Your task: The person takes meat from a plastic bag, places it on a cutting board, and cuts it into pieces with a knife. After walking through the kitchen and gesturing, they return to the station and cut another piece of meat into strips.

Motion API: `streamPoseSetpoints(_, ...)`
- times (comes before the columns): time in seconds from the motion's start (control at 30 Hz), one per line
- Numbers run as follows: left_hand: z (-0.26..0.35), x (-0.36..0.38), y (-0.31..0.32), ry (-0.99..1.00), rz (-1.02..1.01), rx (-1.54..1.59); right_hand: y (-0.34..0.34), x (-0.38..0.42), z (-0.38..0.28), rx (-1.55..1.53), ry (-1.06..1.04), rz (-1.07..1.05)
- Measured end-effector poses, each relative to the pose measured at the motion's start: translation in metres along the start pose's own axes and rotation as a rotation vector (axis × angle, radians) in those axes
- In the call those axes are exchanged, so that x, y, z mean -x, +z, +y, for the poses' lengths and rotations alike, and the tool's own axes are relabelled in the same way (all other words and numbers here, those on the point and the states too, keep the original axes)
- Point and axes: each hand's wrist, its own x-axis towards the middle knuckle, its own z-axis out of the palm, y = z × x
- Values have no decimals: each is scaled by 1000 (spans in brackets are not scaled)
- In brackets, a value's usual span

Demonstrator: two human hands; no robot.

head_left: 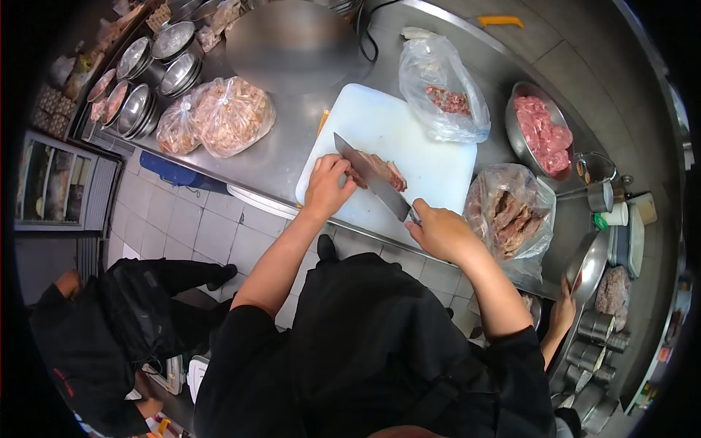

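Observation:
My right hand point(443, 232) grips the handle of a cleaver point(378, 179), whose broad blade slants up and left across a piece of cooked-looking meat point(392, 172). The meat lies on a white cutting board point(438, 186) and shows on both sides of the blade. Curled fingers of my left hand point(326, 187) press on the part of the meat left of the blade, close to the steel. At the board's upper right corner rests a clear plastic bag point(427, 69) with chopped meat inside. Another bag point(504, 182), holding larger brown meat pieces, sits right of the board.
A steel bowl point(515, 139) of raw pink meat stands on the right. Two filled plastic bags point(234, 117) and stacked metal bowls point(133, 109) are at left. A co-worker's hand point(562, 310) holds a pan point(588, 266) at right; another person point(95, 336) is at lower left.

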Motion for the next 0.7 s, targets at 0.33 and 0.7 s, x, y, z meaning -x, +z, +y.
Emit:
streamPoseSetpoints(0.33,-6,-3,-1,-41,-47,38,7,-46,-13,-119,68,-96)
streamPoseSetpoints(0.7,-10,-5,-5,-38,-59,83,59,-94,-28,-248,132,62)
